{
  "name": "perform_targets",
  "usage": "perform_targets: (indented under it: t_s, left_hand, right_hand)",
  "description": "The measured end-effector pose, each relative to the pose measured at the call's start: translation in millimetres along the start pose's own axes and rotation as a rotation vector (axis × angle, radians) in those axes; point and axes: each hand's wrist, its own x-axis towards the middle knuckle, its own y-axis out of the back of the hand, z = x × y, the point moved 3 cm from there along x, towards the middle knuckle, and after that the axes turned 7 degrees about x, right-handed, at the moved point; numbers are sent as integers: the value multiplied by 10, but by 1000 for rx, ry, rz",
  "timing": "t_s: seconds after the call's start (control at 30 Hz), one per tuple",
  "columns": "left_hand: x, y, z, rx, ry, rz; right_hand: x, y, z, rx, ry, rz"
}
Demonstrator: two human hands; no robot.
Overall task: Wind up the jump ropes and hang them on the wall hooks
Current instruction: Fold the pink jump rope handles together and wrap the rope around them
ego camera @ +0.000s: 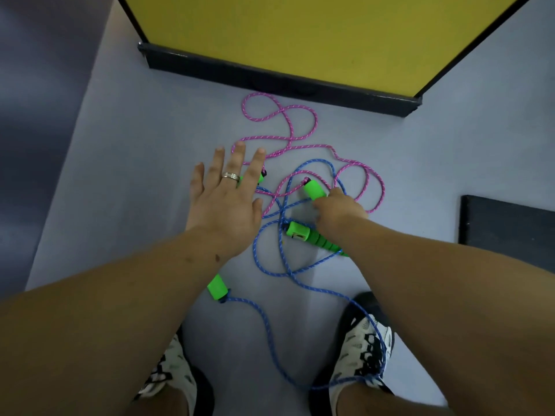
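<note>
A pink jump rope (288, 127) and a blue jump rope (271, 322) lie tangled on the pale floor, each with green handles. My right hand (338, 210) is shut on the pink rope's green foam handle (313, 189). My left hand (226, 199) hovers flat with fingers spread, covering most of the pink rope's other green handle (260, 177). A ribbed green handle (312, 237) of the blue rope lies just under my right wrist. The blue rope's second handle (217, 288) lies below my left forearm. The blue cord loops over my right shoe (368, 343).
A yellow panel (300, 31) with a black base (270, 78) stands just beyond the ropes. A dark mat (507, 226) lies at the right edge. A grey wall (39, 115) rises on the left. My left shoe (171, 373) is at the bottom.
</note>
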Motion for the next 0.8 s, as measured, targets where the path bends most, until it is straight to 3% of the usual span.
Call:
perform_targets:
  t_s: [0.23, 0.37, 0.57, 0.73, 0.8]
  left_hand:
    - [95, 610, 103, -132, 26, 32]
    - [142, 1123, 135, -293, -13, 37]
    - [-195, 1953, 210, -741, -21, 16]
    - [-477, 2530, 246, -965, -29, 94]
    - [-536, 2692, 223, -1020, -13, 100]
  right_hand:
    - [-632, 519, -266, 567, 5, 224]
    - [-1133, 913, -512, 826, 92, 209]
    - [-2075, 1545, -825, 1125, 443, 163]
    - [-2641, 1818, -798, 1298, 452, 89]
    - [-2778, 1938, -698, 1390, 396, 183]
